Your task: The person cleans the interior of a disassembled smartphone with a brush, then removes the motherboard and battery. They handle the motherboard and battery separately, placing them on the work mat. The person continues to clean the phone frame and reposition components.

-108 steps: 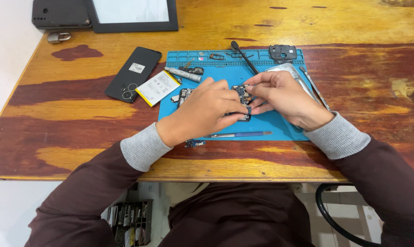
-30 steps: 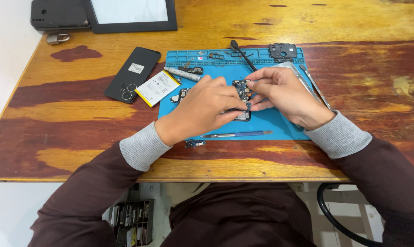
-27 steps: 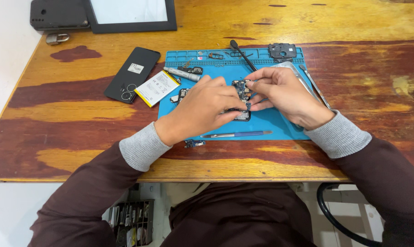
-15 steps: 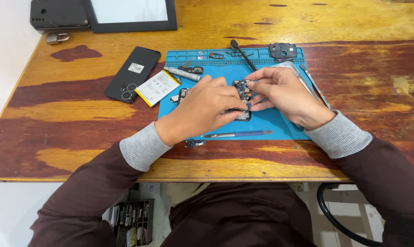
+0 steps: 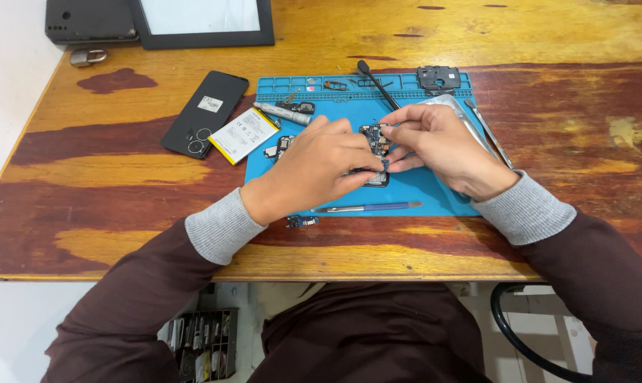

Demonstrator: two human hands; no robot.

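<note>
Hands on opened phone, long axis fwd/back

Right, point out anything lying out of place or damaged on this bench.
One small circuit part lies off the blue mat, on the bare wood near its front left corner. The black back cover and the yellow battery sit askew left of the mat. The wooden table has worn, patchy varnish. Nothing is spilled.
</note>
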